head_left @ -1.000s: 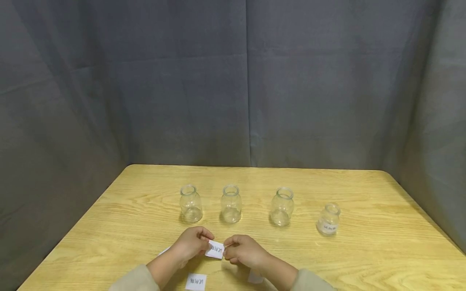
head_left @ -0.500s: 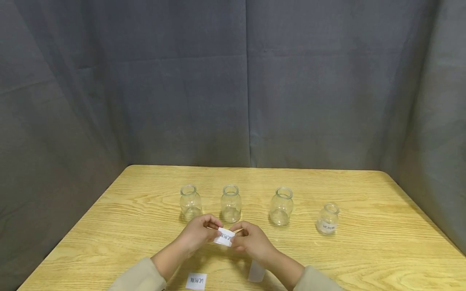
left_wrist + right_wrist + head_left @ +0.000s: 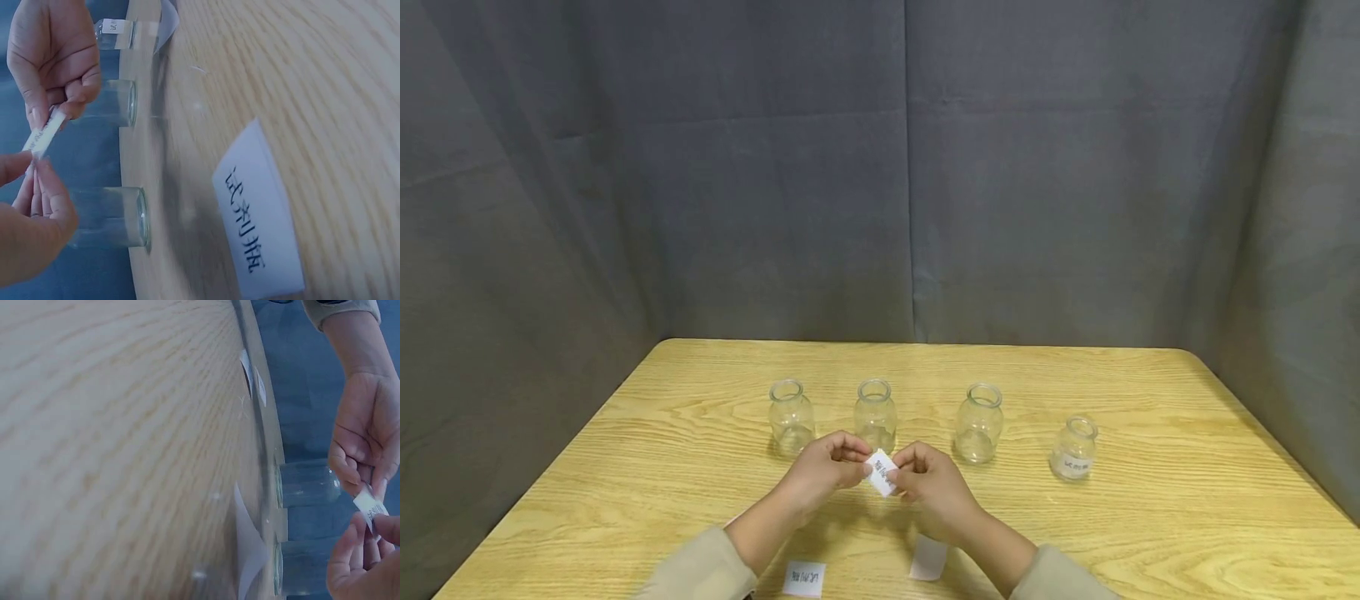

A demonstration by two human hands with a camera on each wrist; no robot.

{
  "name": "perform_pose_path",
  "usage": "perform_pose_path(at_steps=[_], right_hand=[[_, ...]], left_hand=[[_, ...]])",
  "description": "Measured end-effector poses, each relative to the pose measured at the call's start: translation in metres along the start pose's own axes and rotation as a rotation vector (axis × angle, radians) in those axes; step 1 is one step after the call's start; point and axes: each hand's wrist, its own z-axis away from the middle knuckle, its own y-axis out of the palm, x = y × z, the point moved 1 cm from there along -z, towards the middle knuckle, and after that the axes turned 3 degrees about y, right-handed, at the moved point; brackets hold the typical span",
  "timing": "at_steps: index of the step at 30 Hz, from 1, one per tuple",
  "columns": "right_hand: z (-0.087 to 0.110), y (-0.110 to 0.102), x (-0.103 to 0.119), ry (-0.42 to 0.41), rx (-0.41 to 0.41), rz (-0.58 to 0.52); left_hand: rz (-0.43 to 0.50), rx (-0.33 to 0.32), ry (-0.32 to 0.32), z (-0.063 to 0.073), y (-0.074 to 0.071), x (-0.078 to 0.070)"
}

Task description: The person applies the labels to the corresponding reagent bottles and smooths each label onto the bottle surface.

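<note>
Fingertips of both hands pinch a small white label (image 3: 881,472) with dark handwriting, held above the table just in front of the middle jars. My left hand (image 3: 827,475) has its left corner, and my right hand (image 3: 934,490) its right corner. In the head view the label is turned so that it looks like a diamond. The left wrist view shows the label (image 3: 45,132) nearly edge-on between both thumbs and fingers. From the right wrist view, the label (image 3: 370,506) is partly covered by the right thumb.
Clear glass jars stand in a row: left (image 3: 792,421), middle (image 3: 876,410), right (image 3: 978,423), and a smaller labelled jar (image 3: 1073,454) far right. A written label (image 3: 804,578) and blank white paper (image 3: 928,558) lie near the front; another white edge shows under the left forearm.
Both hands have moved away from the body and slightly right with the label. The label has turned from level to a slanted diamond. The jars have stayed in place.
</note>
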Motion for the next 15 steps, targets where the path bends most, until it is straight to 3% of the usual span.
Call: perform_pose_path(at_steps=[8, 15], right_hand=[[-0.001, -0.003, 0.0, 0.034, -0.081, -0.119], [0.0, -0.008, 0.0, 0.01, -0.091, -0.085]], left_hand=[[-0.003, 0.078, 0.022, -0.001, 0.006, 0.0], [0.008, 0.1, 0.022, -0.006, 0.012, 0.002]])
